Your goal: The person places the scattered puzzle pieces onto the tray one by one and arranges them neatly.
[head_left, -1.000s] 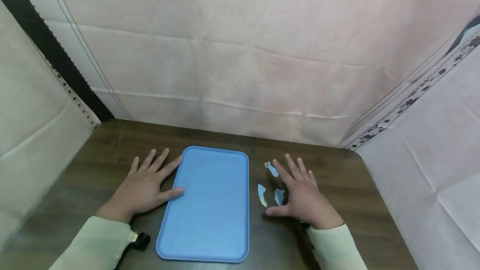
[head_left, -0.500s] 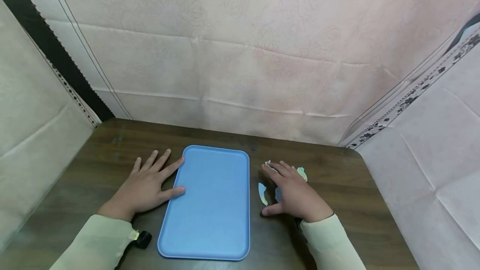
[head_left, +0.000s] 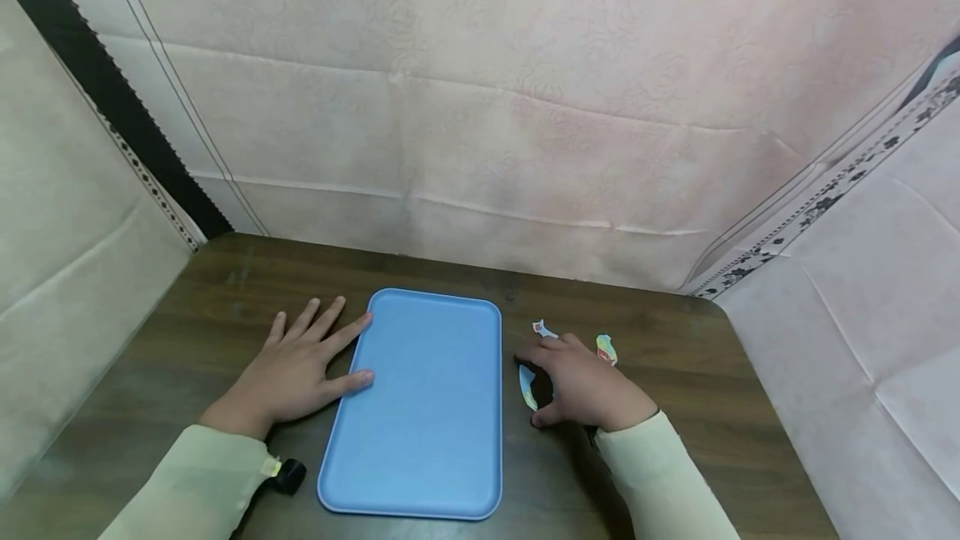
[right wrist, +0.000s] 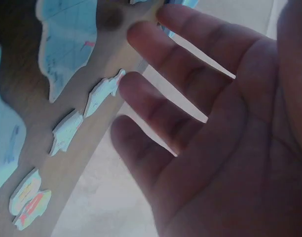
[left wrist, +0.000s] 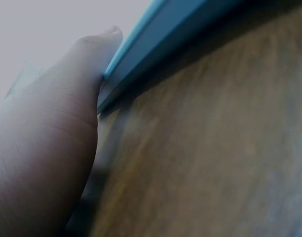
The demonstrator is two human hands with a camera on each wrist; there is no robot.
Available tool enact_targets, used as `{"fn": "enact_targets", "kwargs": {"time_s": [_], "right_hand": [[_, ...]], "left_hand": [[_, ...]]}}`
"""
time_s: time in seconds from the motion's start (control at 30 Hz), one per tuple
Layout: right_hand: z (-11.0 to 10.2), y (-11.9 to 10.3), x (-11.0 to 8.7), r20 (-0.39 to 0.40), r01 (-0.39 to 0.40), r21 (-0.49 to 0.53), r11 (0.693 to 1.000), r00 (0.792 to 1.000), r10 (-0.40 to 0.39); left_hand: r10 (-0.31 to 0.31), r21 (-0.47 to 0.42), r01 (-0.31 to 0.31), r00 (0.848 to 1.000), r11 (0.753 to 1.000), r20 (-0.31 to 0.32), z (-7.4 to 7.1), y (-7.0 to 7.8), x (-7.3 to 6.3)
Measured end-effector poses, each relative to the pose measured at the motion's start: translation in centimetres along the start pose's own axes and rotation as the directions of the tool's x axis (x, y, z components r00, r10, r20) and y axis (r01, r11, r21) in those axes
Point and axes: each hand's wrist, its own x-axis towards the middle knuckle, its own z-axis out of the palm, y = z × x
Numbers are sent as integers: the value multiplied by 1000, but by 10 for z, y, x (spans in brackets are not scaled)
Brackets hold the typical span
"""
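My left hand (head_left: 296, 373) lies with spread fingers at the left side of a blue rectangular tray (head_left: 420, 415). Its thumb rests over the rim, and in the left wrist view the thumb touches the tray's edge (left wrist: 151, 54). Right of the tray, my right hand (head_left: 588, 386) hovers palm down, fingers bent a little, over thin flat pieces that look like map puzzle pieces. A curved blue piece (head_left: 527, 387) shows between thumb and fingers. In the right wrist view nothing lies in the palm; a large light-blue printed piece (right wrist: 69, 44) sits past the fingertips.
Beyond the right fingers lies a small piece (head_left: 543, 329); a yellow and red one (head_left: 606, 348) lies behind the hand. The dark wooden table (head_left: 712, 440) meets pale patterned cloth (head_left: 480, 107) at the back and on both sides.
The right hand has shifted a little left and toward me, and its fingers have gone from spread to bent, uncovering the yellow and red piece. The left hand stays on the tray.
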Motion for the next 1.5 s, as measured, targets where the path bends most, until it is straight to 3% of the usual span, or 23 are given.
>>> {"fn": "enact_targets", "kwargs": {"time_s": [0.23,0.53,1.5], "right_hand": [[-2,-4,9,60,12,9,1000,998,-12],[-4,-2,13,58,66,37,997,996,-68],[4,-13,8,73,2,115,993,997,-11]], "left_hand": [[-4,-6,4,1000,1000,0,-1,1,-1],[-1,-11,1,1000,1000,4,-2,2,-1],[0,-21,0,1000,1000,6,-2,0,-2]]}}
